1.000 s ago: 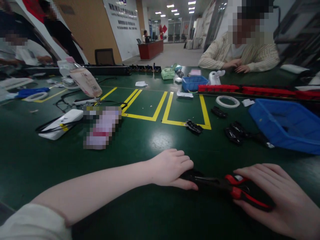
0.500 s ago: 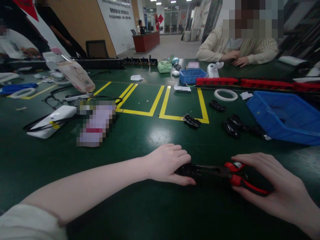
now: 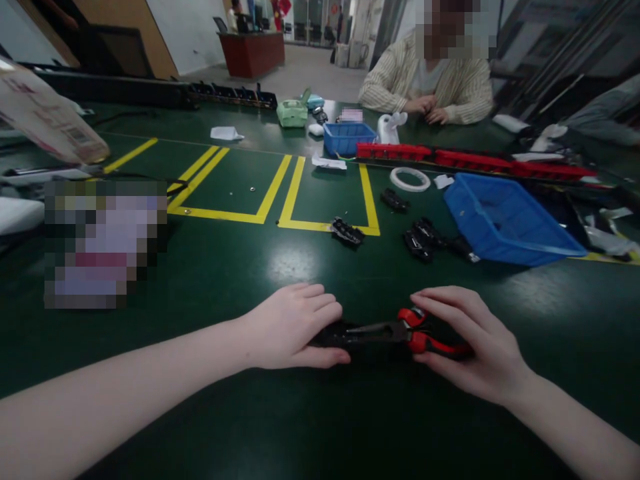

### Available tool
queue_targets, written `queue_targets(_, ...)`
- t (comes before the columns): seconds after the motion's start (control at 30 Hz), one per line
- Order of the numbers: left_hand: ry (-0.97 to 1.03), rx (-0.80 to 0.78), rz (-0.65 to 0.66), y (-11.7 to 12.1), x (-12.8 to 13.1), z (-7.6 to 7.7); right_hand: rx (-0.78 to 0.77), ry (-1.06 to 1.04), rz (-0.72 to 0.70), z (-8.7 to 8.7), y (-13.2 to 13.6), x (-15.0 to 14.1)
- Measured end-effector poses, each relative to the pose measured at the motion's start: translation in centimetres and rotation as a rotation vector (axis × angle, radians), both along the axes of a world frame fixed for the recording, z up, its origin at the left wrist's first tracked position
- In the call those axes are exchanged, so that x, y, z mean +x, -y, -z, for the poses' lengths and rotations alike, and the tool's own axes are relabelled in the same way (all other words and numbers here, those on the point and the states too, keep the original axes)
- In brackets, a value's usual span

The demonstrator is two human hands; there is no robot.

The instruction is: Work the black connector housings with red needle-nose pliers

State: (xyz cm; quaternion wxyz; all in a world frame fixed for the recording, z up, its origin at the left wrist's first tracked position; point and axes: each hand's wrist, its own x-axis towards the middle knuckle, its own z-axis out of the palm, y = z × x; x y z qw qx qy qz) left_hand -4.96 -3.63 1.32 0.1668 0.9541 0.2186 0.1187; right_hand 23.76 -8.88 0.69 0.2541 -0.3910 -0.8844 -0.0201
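In the lower centre of the frame, the left hand (image 3: pixel 297 327) grips a black part (image 3: pixel 332 334) while the right hand (image 3: pixel 475 340) grasps red-handled pliers (image 3: pixel 399 331) pointing leftward.

Dim light, glare on table (image 3: pixel 295 263), stretched edges

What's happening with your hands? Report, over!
Left hand: holding glossy black part. Right hand: around red-and-black-handled metal pliers, nose at part. Blue rectangular plastic bin beyond, seemingly out of the way.

the pliers (image 3: pixel 401 329) are red and black, the table (image 3: pixel 225 273) green.
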Motion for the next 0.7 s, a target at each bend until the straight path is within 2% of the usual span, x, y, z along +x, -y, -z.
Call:
queue_targets(0.17, -0.004, -0.019, -0.004, -0.04, -0.03, 0.08, -0.062, -0.017, 0.026, 0.41, 0.19, 0.23)
queue_targets(0.7, -0.006, 0.003, 0.002, -0.07, 0.03, 0.08, -0.063, -0.07, -0.011, 0.92, 0.68, 0.39)
